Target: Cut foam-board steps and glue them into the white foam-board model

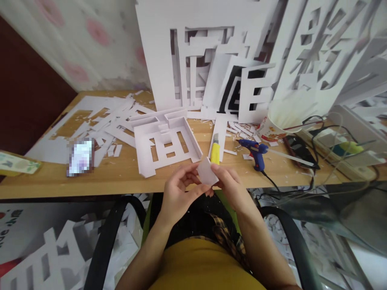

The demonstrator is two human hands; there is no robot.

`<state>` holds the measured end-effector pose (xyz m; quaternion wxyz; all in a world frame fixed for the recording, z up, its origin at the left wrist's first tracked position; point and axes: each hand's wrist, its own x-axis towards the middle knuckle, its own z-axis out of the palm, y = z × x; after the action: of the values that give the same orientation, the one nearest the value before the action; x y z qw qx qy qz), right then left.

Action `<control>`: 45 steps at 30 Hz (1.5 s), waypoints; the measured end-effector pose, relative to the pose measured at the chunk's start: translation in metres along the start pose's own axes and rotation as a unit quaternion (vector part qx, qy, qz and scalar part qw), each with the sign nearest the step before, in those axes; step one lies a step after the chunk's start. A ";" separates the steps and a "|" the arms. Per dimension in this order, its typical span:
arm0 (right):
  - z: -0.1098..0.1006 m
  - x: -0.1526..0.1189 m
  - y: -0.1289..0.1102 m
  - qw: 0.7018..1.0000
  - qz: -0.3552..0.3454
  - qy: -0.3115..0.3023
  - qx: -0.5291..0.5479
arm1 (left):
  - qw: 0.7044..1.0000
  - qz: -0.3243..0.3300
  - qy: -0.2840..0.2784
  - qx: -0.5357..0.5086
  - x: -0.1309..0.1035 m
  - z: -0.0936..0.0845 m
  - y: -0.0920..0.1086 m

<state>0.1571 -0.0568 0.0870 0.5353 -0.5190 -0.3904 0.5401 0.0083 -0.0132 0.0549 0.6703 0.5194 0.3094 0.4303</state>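
Head view, small white card piece (207,172), flat, pinched by left hand (178,193), right hand (231,187)

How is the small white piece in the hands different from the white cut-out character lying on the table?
The small white piece is plain, with no openings; the cut-out character has rectangular holes and raised walls. The piece is far smaller. It is held between both hands above the table edge; the character lies flat on the table. Both are white.
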 end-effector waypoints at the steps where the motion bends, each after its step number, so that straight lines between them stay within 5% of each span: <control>1: -0.001 0.000 0.001 1.000 0.003 -0.009 -0.001 | 1.000 0.004 0.004 0.001 0.000 0.001 0.000; 7: -0.007 -0.003 0.005 0.999 -0.005 -0.027 -0.027 | 0.997 0.035 0.065 0.001 0.004 -0.002 0.012; 13: -0.016 -0.008 0.015 0.998 -0.018 -0.025 -0.062 | 0.990 0.063 0.121 -0.026 0.005 -0.007 0.001; 19: -0.015 -0.009 0.006 0.993 -0.047 -0.053 -0.097 | 0.993 0.021 0.107 -0.033 0.007 -0.006 0.004; 23: -0.014 -0.011 -0.001 0.972 -0.122 -0.086 -0.184 | 0.996 -0.084 -0.005 0.005 0.003 -0.004 0.015; 26: -0.012 -0.012 0.001 0.969 -0.120 -0.069 -0.203 | 0.988 -0.062 -0.047 0.130 -0.001 -0.002 0.020; 31: 0.001 -0.008 0.009 0.964 -0.078 -0.020 -0.255 | 0.952 0.031 -0.005 0.305 -0.004 0.001 0.021; 35: 0.015 -0.005 0.015 0.948 -0.123 -0.048 -0.289 | 0.959 0.033 0.044 0.279 -0.003 -0.001 0.021; 39: 0.019 -0.005 0.022 0.939 -0.182 -0.037 -0.289 | 0.967 0.039 0.036 0.248 -0.002 -0.004 0.022; 45: 0.013 -0.005 0.026 0.955 -0.145 -0.013 -0.260 | 0.982 0.008 0.022 0.185 0.004 0.002 0.016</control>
<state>0.1394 -0.0633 0.0641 0.4488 -0.5712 -0.5953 0.3434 0.0073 -0.0092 0.0708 0.5523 0.6273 0.3942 0.3822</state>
